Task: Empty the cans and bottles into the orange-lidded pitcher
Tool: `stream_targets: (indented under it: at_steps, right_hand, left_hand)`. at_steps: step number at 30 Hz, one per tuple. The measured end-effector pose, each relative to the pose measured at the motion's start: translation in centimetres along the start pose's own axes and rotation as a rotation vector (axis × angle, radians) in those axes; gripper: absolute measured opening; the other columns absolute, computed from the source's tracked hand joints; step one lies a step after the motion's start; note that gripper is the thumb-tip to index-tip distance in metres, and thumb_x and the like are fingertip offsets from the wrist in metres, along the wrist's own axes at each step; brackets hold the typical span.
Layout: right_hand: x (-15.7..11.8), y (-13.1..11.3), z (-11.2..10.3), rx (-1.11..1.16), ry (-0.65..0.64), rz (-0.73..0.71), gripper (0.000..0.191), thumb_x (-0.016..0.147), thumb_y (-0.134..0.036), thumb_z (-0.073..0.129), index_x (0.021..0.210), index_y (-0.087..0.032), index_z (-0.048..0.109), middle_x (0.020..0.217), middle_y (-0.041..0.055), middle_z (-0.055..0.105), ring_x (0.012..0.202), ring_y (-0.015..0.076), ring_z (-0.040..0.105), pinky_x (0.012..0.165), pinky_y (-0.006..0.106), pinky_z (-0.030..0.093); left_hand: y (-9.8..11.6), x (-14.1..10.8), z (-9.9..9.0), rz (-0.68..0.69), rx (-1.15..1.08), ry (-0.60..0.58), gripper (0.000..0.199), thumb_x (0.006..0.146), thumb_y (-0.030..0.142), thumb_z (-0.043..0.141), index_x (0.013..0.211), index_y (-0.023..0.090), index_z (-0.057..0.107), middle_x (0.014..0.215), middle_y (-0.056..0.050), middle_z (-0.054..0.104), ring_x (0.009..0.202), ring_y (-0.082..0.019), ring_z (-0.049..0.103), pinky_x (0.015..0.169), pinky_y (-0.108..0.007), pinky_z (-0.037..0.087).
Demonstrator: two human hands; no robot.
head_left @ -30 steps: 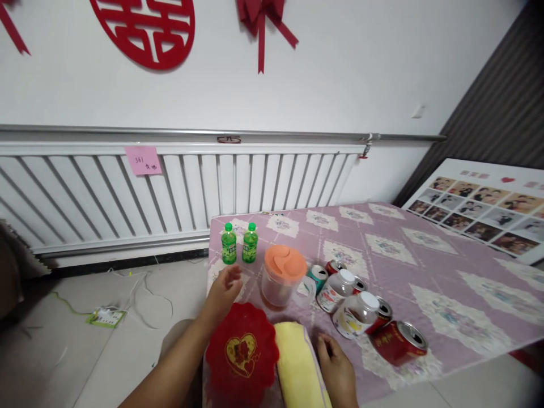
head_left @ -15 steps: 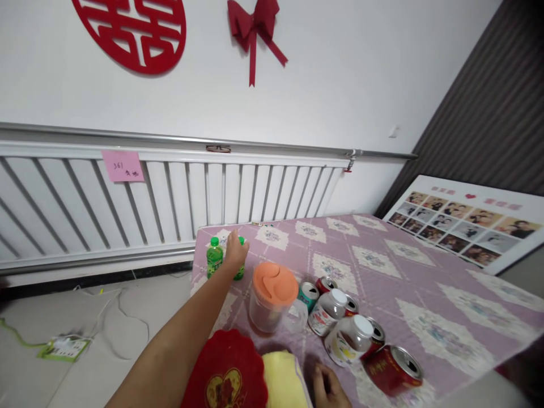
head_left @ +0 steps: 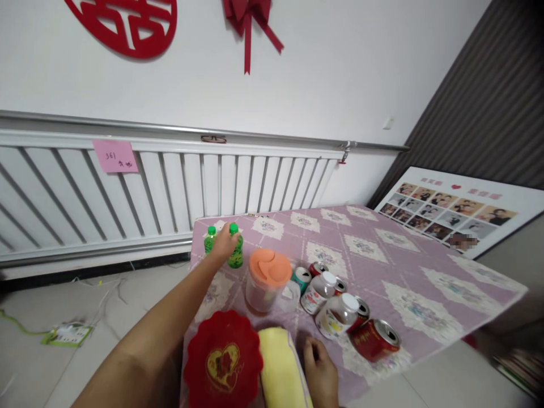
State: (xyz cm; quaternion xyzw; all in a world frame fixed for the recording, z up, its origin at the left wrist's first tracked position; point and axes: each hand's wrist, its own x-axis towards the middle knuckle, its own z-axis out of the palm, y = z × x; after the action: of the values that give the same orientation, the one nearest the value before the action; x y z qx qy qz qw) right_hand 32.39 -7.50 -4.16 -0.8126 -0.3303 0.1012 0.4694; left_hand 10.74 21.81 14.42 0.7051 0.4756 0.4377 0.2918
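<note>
My left hand (head_left: 224,245) reaches out to the far left of the table, its fingers wrapped around the neck of a green bottle (head_left: 235,257) with a green cap. Just left of it stands a second green bottle (head_left: 209,241), partly covered by the hand. My right hand (head_left: 322,371) rests at the near edge with its fingers curled in, beside a folded yellow towel (head_left: 280,365). Left of the towel lies a red scalloped tray (head_left: 242,334) with a gold heart. A clear plastic jug (head_left: 259,294) with an orange lid (head_left: 270,266) stands between the hands.
Right of the jug stand a teal can (head_left: 301,279), two clear jars with white caps (head_left: 319,293) (head_left: 339,317) and several red cans, the nearest a large red can (head_left: 374,341). A white radiator (head_left: 238,184) runs behind the table (head_left: 369,272). A photo board (head_left: 450,212) leans at right.
The view has tipped slightly downward. My left hand has closed around the right green bottle, whose cap has shifted slightly toward the other bottle. My right hand stays beside the towel.
</note>
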Motion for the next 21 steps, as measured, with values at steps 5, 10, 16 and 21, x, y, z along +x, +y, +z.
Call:
stream_targets:
  at_steps: [5,10,16,21]
  right_hand:
    - [-0.4,-0.1,0.5,-0.013,-0.008,-0.015,0.050,0.074,-0.063,0.046,0.086,-0.020,0.071,0.095,0.0151,0.078,0.091,0.0315,0.072,0.084,0.041,0.054]
    - [-0.5,0.3,1.0,-0.002,0.016,-0.026,0.058,0.073,-0.069,0.045,0.085,-0.018,0.070,0.092,0.0166,0.077,0.087,0.0310,0.069,0.081,0.042,0.052]
    - [-0.7,0.4,1.1,0.025,0.037,-0.038,0.058,0.072,-0.072,0.046,0.084,-0.019,0.069,0.089,0.0159,0.076,0.086,0.0310,0.067,0.080,0.042,0.050]
    - [-0.7,0.4,1.1,0.038,0.038,-0.022,0.058,0.069,-0.071,0.048,0.083,-0.019,0.068,0.089,0.0169,0.075,0.087,0.0321,0.067,0.082,0.044,0.049]
  left_hand:
    - [2.3,-5.3,-6.5,0.115,-0.244,-0.058,0.045,0.086,0.023,0.058,0.129,0.017,0.051,0.123,-0.011,0.066,0.111,-0.024,0.062,0.095,-0.039,0.049]
    - [2.5,-11.7,-10.2,0.053,-0.478,-0.319,0.049,0.082,0.031,0.067,0.126,0.018,0.052,0.117,-0.011,0.068,0.104,-0.023,0.066,0.088,-0.037,0.053]
    - [-0.6,-17.2,-8.9,0.021,-0.455,-0.401,0.047,0.084,0.028,0.065,0.129,0.021,0.052,0.122,-0.010,0.068,0.108,-0.024,0.066,0.092,-0.038,0.053]
    - [-1.0,-20.0,-8.0,0.026,-0.298,-0.424,0.049,0.083,0.023,0.063,0.131,0.021,0.054,0.123,-0.008,0.068,0.110,-0.022,0.064,0.098,-0.038,0.050]
